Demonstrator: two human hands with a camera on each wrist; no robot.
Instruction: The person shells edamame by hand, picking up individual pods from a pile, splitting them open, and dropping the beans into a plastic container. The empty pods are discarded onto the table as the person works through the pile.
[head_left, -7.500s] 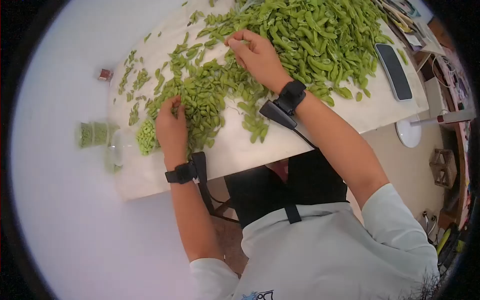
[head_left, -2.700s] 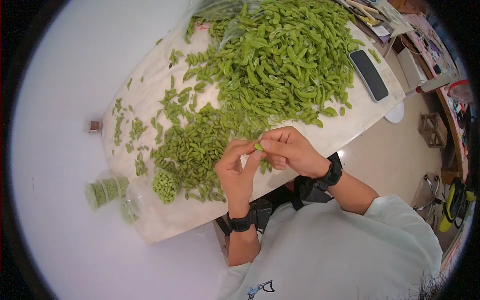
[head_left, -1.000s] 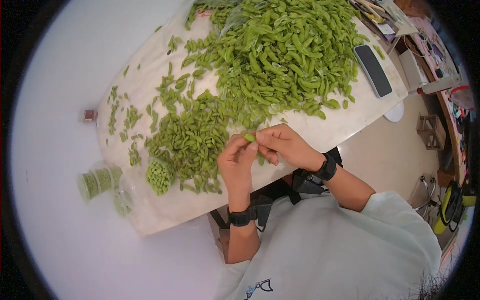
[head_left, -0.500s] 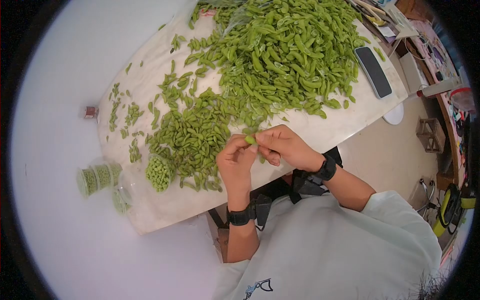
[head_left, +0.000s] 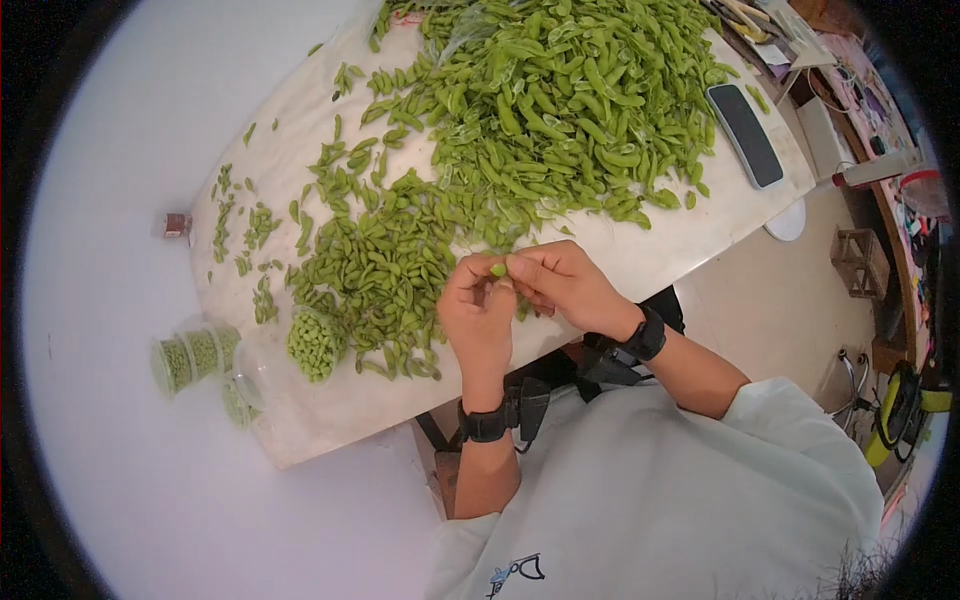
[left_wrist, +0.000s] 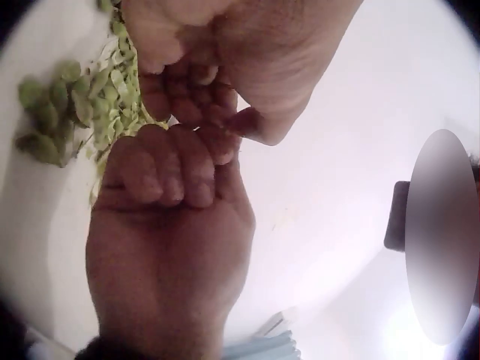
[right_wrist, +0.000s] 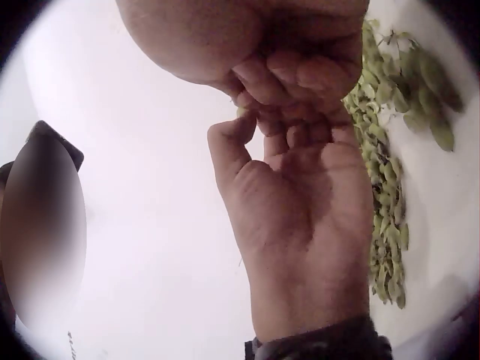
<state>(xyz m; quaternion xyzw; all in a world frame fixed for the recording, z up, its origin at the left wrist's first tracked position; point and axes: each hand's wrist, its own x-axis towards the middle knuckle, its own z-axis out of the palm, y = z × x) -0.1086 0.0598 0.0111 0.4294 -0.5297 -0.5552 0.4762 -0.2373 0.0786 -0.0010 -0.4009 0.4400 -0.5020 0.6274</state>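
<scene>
Pinching from both sides, the two hands share one green pod, raised just off the near side of the pod heap, over the counter. The left hand keeps a narrow grip, fingertips closed on one end. The right hand holds the other end the same way. Opposed grips probably let the seam be worked open. Loose beans sit at the heap's left flank, likely kept apart from unopened pods.

Left hand, right hand, fingertips together
</scene>
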